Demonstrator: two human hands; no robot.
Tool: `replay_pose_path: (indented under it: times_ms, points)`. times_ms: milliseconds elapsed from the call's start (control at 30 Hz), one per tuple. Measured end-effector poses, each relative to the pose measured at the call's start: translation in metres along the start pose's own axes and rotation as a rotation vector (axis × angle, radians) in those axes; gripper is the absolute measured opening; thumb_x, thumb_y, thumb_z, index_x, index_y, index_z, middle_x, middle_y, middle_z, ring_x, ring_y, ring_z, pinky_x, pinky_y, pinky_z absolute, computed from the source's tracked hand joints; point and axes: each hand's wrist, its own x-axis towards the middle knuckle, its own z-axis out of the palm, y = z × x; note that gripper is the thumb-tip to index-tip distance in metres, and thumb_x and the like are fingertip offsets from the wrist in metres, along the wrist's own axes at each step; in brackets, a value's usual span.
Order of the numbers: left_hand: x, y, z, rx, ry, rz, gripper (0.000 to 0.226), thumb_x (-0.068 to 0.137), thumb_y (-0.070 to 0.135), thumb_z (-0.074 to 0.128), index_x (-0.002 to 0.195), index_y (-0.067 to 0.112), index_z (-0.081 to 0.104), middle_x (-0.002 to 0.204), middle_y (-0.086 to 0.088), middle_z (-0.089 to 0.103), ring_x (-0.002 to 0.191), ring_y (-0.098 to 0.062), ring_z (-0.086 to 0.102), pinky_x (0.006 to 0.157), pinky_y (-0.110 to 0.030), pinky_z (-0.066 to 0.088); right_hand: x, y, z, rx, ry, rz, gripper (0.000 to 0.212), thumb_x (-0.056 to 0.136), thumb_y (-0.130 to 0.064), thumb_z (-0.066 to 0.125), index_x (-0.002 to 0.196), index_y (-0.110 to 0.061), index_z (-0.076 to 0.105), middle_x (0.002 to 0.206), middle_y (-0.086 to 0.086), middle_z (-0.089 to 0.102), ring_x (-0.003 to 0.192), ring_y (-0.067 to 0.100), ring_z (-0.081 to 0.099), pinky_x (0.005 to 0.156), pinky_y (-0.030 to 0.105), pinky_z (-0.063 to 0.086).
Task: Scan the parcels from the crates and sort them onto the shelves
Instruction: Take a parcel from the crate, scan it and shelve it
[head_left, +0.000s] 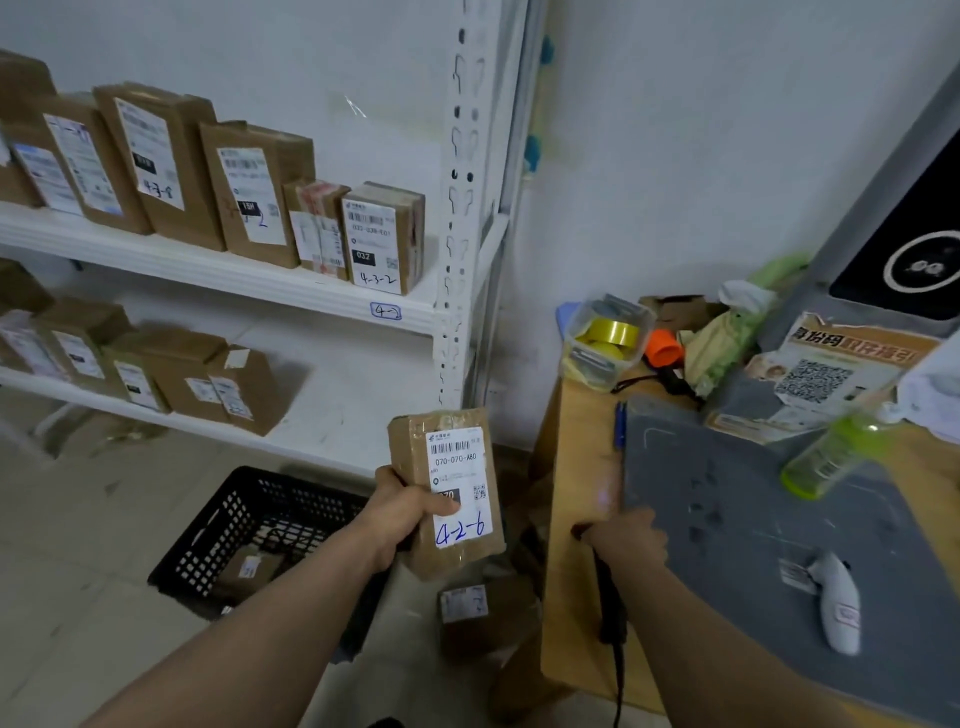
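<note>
My left hand (408, 512) grips a small brown parcel (451, 467) upright, its white label facing me with "4-2-6" written in blue. My right hand (626, 538) holds a black handheld scanner (609, 608) at the left edge of the wooden table (582, 467), its cable hanging down. A black plastic crate (228, 525) sits on the floor below my left arm with a parcel (249, 569) inside. White shelves (291, 291) at left carry rows of labelled parcels (382, 239); the upper one bears a tag "4-2" (386, 310).
Another parcel (480, 618) lies on the floor beside the table. On the table are a grey mat (727, 519), a blue pen (620, 423), a tub with yellow tape (608, 340), a green bottle (831, 452) and a white device (839, 608).
</note>
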Motion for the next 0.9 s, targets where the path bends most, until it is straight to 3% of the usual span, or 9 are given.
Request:
replay_pose_path:
  times_ms: [67,133,200,233,333,533,667,800,900]
  points:
    - [0.003,-0.004,0.009,0.009,-0.016,-0.024,0.082,0.067,0.002,0.085,0.132,0.012,0.036,0.111,-0.005,0.073,0.1,-0.027,0.071,0.092,-0.05,0.057,0.012,0.013,0.006,0.021,-0.046,0.071,0.083,0.083,-0.034,0.078,0.143,-0.006,0.029,0.139,0.021,0.042,0.121,0.039,0.05,0.098,0.049,0.052]
    - [0.01,-0.009,0.014,0.02,-0.027,-0.037,0.094,0.056,0.007,0.088,0.137,0.01,0.04,0.111,-0.004,0.075,0.099,-0.027,0.073,0.09,-0.051,0.059,0.023,0.024,0.013,0.064,-0.118,0.023,0.047,0.087,-0.021,0.073,0.125,-0.003,0.053,0.108,0.012,0.059,0.096,0.028,0.062,0.088,0.041,0.056]
    - [0.015,-0.008,0.016,0.024,-0.016,-0.047,0.098,0.049,0.008,0.087,0.136,0.01,0.042,0.112,-0.005,0.075,0.1,-0.027,0.073,0.088,-0.05,0.06,0.028,0.027,0.015,0.004,-0.209,0.017,0.013,0.094,-0.013,0.065,0.104,-0.008,0.058,0.085,0.004,0.055,0.072,0.017,0.055,0.075,0.031,0.054]
    - [0.016,-0.007,0.017,0.029,-0.014,-0.047,0.098,0.049,0.007,0.086,0.136,0.01,0.042,0.112,-0.005,0.075,0.101,-0.027,0.073,0.087,-0.049,0.06,0.028,0.026,0.014,-0.065,-0.252,0.038,0.009,0.098,-0.012,0.06,0.105,-0.008,0.056,0.084,0.005,0.052,0.069,0.015,0.051,0.069,0.028,0.051]
    - [0.017,-0.003,0.018,0.044,-0.015,-0.064,0.091,0.057,0.003,0.085,0.136,0.012,0.04,0.114,-0.005,0.074,0.103,-0.027,0.07,0.083,-0.044,0.059,0.031,0.023,0.017,-0.101,-0.301,0.016,0.021,0.096,-0.013,0.063,0.113,-0.004,0.057,0.091,0.01,0.054,0.074,0.019,0.054,0.056,0.027,0.047]
    - [0.017,-0.006,0.012,0.013,0.102,-0.081,0.083,0.067,-0.002,0.084,0.133,0.011,0.036,0.114,-0.006,0.068,0.101,-0.025,0.066,0.078,-0.041,0.054,0.002,-0.01,0.011,0.238,-0.5,-0.072,0.02,0.082,-0.01,0.076,0.099,-0.001,0.071,0.082,0.013,0.068,0.076,0.026,0.064,0.066,0.033,0.051]
    - [0.017,-0.011,0.008,-0.015,0.263,-0.079,0.081,0.068,-0.005,0.086,0.128,0.008,0.034,0.108,-0.007,0.065,0.087,-0.023,0.065,0.065,-0.038,0.055,-0.035,-0.048,-0.003,0.356,-0.674,-0.251,0.017,0.084,-0.01,0.075,0.1,-0.007,0.074,0.074,0.006,0.069,0.063,0.016,0.062,0.062,0.029,0.05]
    - [0.022,-0.016,0.003,-0.029,0.374,-0.088,0.089,0.06,-0.001,0.092,0.127,0.01,0.036,0.114,-0.014,0.065,0.1,-0.034,0.068,0.085,-0.056,0.059,-0.068,-0.069,-0.009,0.433,-0.769,-0.352,0.011,0.087,-0.016,0.076,0.095,-0.009,0.073,0.074,0.002,0.067,0.064,0.013,0.06,0.064,0.026,0.05]
    - [0.024,-0.016,0.003,-0.05,0.393,-0.089,0.09,0.062,0.0,0.091,0.127,0.016,0.032,0.117,-0.014,0.062,0.109,-0.037,0.065,0.091,-0.061,0.056,-0.079,-0.074,-0.007,0.421,-0.739,-0.39,0.01,0.087,-0.018,0.076,0.095,-0.012,0.073,0.073,0.0,0.068,0.068,0.014,0.062,0.069,0.028,0.05]
